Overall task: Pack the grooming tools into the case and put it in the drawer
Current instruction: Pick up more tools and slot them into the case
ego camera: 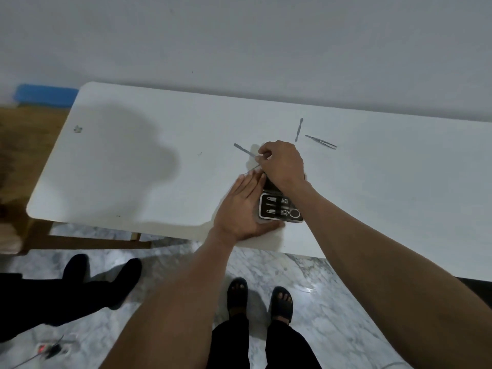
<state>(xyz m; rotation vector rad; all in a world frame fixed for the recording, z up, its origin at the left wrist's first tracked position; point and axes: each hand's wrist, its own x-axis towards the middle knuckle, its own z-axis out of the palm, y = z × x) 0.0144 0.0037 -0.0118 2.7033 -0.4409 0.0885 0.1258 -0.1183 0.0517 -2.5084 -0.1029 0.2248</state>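
Observation:
A black grooming case [281, 209] lies open on the white table [133, 169] near its front edge, with several metal tools strapped in its near half. My left hand [245, 209] rests flat against the case's left side, thumb along its front. My right hand [282, 162] hovers over the hidden far half of the case, pinching a thin metal tool [243, 151] that sticks out to the left. A flat metal pusher [299, 129] and tweezers [320, 141] lie loose on the table behind my right hand.
The table stands against a pale wall [239, 43]. Another person's dark-clad legs [66, 291] are on the marble floor at the left. A blue box [45, 94] and a wooden surface [24, 145] are at far left. My sandalled feet [259, 299] are below the table edge.

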